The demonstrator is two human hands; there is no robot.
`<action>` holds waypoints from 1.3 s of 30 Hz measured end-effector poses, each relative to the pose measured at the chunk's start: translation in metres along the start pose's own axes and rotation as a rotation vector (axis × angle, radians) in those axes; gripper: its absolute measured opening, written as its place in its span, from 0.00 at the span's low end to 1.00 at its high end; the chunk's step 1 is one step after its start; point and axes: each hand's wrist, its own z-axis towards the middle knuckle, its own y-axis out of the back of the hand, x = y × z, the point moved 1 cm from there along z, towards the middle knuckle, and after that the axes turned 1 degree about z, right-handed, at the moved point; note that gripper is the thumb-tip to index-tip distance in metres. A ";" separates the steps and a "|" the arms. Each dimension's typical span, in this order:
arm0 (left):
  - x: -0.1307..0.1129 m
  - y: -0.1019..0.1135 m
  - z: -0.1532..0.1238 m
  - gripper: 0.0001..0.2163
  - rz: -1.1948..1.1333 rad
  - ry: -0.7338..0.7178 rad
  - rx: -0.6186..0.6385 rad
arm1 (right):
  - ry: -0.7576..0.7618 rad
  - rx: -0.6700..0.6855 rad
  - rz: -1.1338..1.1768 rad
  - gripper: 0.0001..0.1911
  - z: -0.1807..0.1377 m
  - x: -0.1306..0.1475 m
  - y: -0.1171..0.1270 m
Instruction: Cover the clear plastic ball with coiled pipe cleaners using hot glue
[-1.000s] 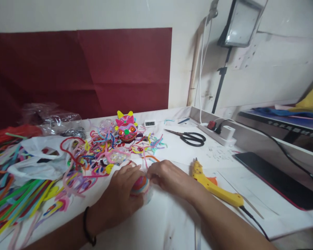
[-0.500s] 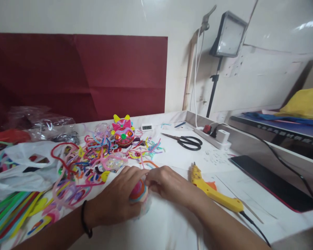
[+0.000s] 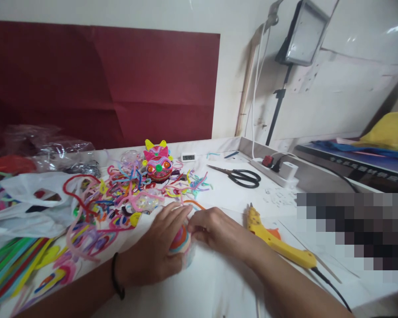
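Note:
My left hand (image 3: 154,249) wraps round a small ball covered in curved pink, orange and blue pipe-cleaner bands (image 3: 181,240), resting on the white table (image 3: 219,282). My right hand (image 3: 215,229) meets it from the right, fingertips pinched against the ball's top. A black band sits on my left wrist. Just beyond the hands lies a tangle of coloured pipe-cleaner pieces (image 3: 119,203). A finished pink and red animal-face figure (image 3: 158,164) with yellow ears stands behind the tangle.
A yellow glue gun (image 3: 278,243) lies right of my right hand, its cord running off the front edge. Black scissors (image 3: 240,176), a small digital clock (image 3: 188,157) and a power strip (image 3: 278,170) sit farther back. A white plastic bag (image 3: 33,207) and long pipe cleaners (image 3: 9,265) fill the left.
My hands stay together on the ball; the left fingers have stretched a little over its top. The view has shifted slightly.

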 end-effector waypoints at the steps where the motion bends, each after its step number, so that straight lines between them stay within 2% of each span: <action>1: 0.001 0.000 0.000 0.43 -0.010 -0.007 0.003 | 0.000 -0.002 0.002 0.09 0.000 0.000 0.000; 6: 0.002 -0.002 -0.001 0.46 -0.026 0.015 -0.014 | -0.014 -0.007 0.003 0.09 -0.001 -0.001 0.000; 19: 0.002 -0.002 0.000 0.40 -0.048 -0.005 -0.041 | -0.034 0.001 0.020 0.08 -0.002 0.000 0.002; 24: 0.001 0.001 0.003 0.37 -0.060 0.003 -0.008 | -0.041 -0.004 0.040 0.09 -0.003 0.000 0.002; 31: 0.003 -0.003 -0.001 0.35 -0.008 -0.025 -0.059 | -0.073 -0.006 0.056 0.08 0.000 0.000 0.007; 35: 0.003 -0.003 -0.002 0.35 0.005 0.013 -0.061 | -0.125 -0.038 0.021 0.09 -0.005 0.005 0.019; 39: -0.002 0.003 0.002 0.30 -0.014 0.035 -0.021 | -0.209 -0.101 -0.079 0.08 -0.027 0.016 0.044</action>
